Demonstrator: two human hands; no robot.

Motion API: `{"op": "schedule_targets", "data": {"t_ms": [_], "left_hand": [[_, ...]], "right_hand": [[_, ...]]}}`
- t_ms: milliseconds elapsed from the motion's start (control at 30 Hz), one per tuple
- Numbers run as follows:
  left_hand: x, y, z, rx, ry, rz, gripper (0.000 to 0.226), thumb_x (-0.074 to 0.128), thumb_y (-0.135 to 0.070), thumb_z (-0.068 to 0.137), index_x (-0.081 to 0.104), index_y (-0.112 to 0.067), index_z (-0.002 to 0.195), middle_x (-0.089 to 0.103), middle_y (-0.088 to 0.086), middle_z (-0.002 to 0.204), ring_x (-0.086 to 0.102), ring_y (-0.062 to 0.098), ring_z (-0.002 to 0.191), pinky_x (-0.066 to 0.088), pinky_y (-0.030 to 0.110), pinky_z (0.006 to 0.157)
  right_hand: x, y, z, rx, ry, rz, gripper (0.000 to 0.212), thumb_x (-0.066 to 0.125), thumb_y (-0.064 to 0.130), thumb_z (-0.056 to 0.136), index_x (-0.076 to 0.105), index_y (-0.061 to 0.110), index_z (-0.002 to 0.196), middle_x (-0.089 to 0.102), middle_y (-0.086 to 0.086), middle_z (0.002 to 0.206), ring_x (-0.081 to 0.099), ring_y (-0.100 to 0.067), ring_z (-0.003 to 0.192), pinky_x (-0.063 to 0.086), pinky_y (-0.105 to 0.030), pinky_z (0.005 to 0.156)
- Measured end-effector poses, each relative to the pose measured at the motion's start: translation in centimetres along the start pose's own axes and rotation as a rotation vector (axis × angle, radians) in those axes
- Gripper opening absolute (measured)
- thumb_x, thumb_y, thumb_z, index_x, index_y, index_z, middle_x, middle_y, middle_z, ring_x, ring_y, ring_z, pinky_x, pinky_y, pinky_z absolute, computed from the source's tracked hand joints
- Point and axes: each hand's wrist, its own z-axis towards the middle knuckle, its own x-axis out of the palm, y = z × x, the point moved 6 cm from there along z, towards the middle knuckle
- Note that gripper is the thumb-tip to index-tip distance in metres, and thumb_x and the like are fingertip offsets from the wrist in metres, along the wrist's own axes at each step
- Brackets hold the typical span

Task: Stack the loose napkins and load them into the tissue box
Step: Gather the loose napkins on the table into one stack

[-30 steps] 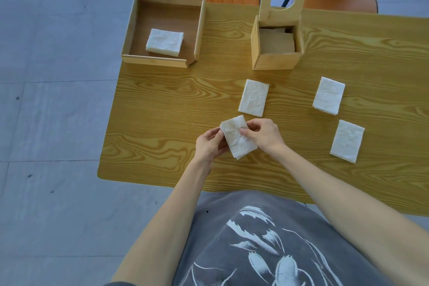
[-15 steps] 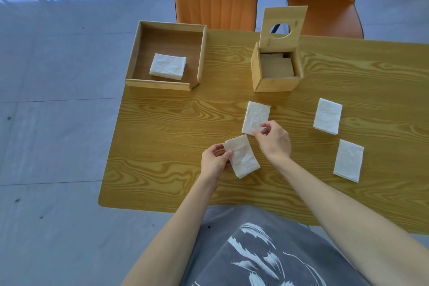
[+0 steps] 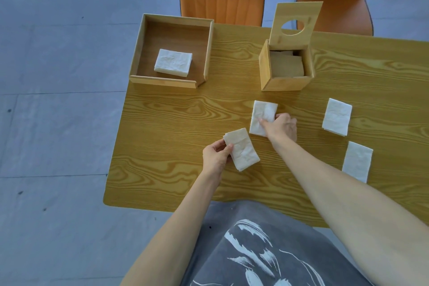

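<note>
Two folded white paper napkins are under the person's hands on the wood-grain yellow table (image 3: 162,123). The left hand (image 3: 216,154) pinches the near-left edge of one napkin (image 3: 242,150), whose long axis runs diagonally from far-left to near-right, tilted off the table. The right hand (image 3: 279,126) lies fingers-down on the second napkin (image 3: 262,115), which lies flat just ahead of it, long axis pointing away toward the square bamboo tissue box (image 3: 285,80); whether the fingers have closed on it cannot be told. That box stands beyond the right hand, its holed lid (image 3: 296,23) tipped up. Right of the right hand lie two more loose napkins, one farther (image 3: 336,119), one nearer (image 3: 357,161). Far beyond the left hand, an open bamboo tray (image 3: 206,53) holds a napkin stack (image 3: 173,65). Nothing lies between the hands and the box.
</note>
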Motion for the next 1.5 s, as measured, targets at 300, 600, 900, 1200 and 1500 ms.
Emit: {"op": "schedule_targets", "data": {"t_ms": [300,600,900,1200,1500], "left_hand": [[0.1,0.5,0.2,0.015,0.018,-0.043,0.027,0.063,-0.007,0.094,0.063,-0.006,0.121,0.074,0.003,0.094,0.072,0.017,0.087,0.060,0.031,0.077],[0.7,1.1,0.4,0.005,0.059,-0.007,0.032,0.059,-0.016,0.098,0.058,-0.010,0.129,0.073,0.006,0.093,0.072,0.021,0.083,0.061,0.040,0.077],[1.0,1.0,0.2,0.028,0.103,0.050,0.031,0.059,-0.019,0.098,0.058,-0.011,0.128,0.073,0.006,0.097,0.072,0.021,0.084,0.062,0.038,0.071],[1.8,1.4,-0.8,0.005,0.150,0.046,0.024,0.057,-0.020,0.099,0.060,-0.014,0.122,0.072,0.007,0.097,0.071,0.023,0.082,0.061,0.037,0.065],[3.6,2.4,-1.4,-0.013,0.184,0.096,0.027,0.073,-0.014,0.087,0.065,-0.015,0.113,0.075,0.005,0.101,0.074,0.020,0.089,0.060,0.034,0.071]], "right_hand": [[-0.4,-1.4,-0.4,-0.032,-0.014,0.144,0.050,0.075,0.028,0.084,0.056,0.013,0.127,0.064,-0.009,0.122,0.063,-0.029,0.106,0.051,-0.037,0.077],[-1.9,-5.7,-1.6,-0.094,0.074,0.606,0.005,0.069,0.020,0.091,0.068,0.019,0.095,0.072,0.000,0.094,0.070,-0.015,0.085,0.055,-0.023,0.055],[0.8,-6.8,-5.4,-0.201,0.434,0.648,0.033,0.074,0.012,0.087,0.064,0.003,0.117,0.072,-0.008,0.099,0.068,-0.007,0.075,0.050,-0.014,0.049],[2.5,-6.7,-6.6,-0.206,0.498,0.651,0.040,0.074,0.010,0.087,0.060,-0.004,0.122,0.070,-0.017,0.107,0.067,-0.012,0.077,0.052,-0.015,0.050],[0.7,-7.6,-5.6,-0.369,0.260,0.298,0.031,0.078,0.032,0.081,0.072,0.014,0.106,0.075,0.000,0.100,0.070,-0.015,0.092,0.058,-0.035,0.082]]}}
